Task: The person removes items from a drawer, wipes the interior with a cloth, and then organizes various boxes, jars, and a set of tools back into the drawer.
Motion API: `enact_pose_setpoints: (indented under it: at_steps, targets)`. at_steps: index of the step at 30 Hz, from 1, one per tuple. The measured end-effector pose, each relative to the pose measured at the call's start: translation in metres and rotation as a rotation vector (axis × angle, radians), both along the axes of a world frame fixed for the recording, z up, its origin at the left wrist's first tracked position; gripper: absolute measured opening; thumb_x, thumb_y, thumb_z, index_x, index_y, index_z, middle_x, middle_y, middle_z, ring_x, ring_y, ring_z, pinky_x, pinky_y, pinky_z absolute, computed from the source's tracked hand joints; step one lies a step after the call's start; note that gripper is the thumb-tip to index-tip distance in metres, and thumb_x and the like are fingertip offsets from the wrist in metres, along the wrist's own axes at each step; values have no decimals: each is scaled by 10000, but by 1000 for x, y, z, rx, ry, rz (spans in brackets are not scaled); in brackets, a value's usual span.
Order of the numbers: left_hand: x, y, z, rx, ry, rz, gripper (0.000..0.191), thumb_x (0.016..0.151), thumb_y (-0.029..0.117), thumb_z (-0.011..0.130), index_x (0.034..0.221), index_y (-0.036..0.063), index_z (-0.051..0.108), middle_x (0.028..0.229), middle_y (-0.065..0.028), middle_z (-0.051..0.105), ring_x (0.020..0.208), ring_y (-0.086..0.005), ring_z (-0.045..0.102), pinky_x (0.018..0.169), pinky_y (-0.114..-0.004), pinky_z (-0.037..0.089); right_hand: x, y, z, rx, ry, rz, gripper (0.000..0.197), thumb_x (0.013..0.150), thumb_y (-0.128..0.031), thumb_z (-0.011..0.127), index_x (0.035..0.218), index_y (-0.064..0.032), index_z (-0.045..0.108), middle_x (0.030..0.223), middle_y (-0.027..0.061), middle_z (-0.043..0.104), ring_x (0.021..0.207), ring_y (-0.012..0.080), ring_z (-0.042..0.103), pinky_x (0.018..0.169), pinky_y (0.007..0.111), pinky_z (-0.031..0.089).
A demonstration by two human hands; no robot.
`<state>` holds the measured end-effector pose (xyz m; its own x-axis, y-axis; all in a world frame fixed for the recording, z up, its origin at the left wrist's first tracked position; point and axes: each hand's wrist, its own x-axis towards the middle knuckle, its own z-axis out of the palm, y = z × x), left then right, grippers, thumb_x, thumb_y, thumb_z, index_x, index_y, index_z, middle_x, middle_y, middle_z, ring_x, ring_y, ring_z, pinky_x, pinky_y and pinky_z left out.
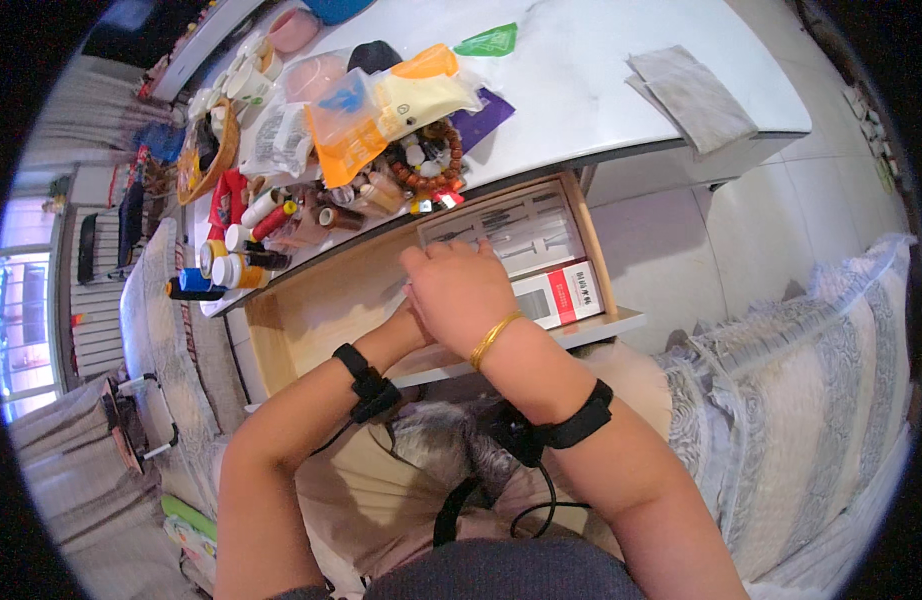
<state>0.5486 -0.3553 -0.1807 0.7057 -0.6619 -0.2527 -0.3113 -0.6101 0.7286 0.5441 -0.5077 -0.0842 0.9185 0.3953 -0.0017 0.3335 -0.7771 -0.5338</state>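
Note:
Over an open wooden drawer (311, 319), my two hands are together. My right hand (465, 289), with a gold bangle at its wrist, lies across my left hand (416, 319) and covers most of it. Any object between the fingers is hidden. A clear plastic case (532, 225) of small metal pieces sits in the back right of the drawer, just past my right fingertips. Beside my right hand, nearer the drawer front, lies a white and red box (570, 294) bearing writing.
Above the drawer, the white tabletop (581, 82) carries an orange plastic pouch (348, 150), a brown bead bracelet (450, 161), a white-capped bottle (232, 271) and a wicker basket (225, 154). A folded grey cloth (693, 97) overhangs its edge. A covered sofa (791, 367) stands right.

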Motion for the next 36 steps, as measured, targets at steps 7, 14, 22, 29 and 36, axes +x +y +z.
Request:
enact_pose_setpoints:
  at_steps: [7,14,22,29,36]
  targets:
    - [2,-3,-11,-46,-47,-16,347,904,151,656,1239,62,649,1171,-174,678,1058,-353,652,920,-434,529,0,1,-9,31,-20,-17,227,915,-261,655,1072,-101,625,1006,119,690,1053,342,650,990,573,466]
    - [-2,12,6,2,-55,-74,355,891,144,665,1238,66,653,1175,-189,676,1069,-377,648,930,-442,522,3,-2,-8,3,19,1,252,920,-247,654,1127,-104,634,1019,124,700,1042,334,656,965,557,476]
    - [31,74,40,366,9,-223,348,878,147,677,1224,112,668,1233,-188,647,1096,-401,635,922,-482,513,2,-1,-9,-21,-17,-9,292,910,-233,667,1173,-109,641,1012,116,703,1014,329,664,921,532,501]
    - [16,81,-6,661,-107,-607,516,821,141,727,1321,231,635,1383,-70,569,1204,-354,593,966,-466,528,4,-1,-13,-72,9,0,306,899,-231,681,1174,-103,638,1016,120,705,997,330,667,900,521,505]
    - [-4,95,-18,388,-470,-872,422,948,244,540,1367,210,575,1392,-104,567,1316,-277,536,1027,-451,507,5,7,-14,-73,-2,17,307,893,-229,688,1169,-105,637,1011,114,707,996,331,666,874,517,508]
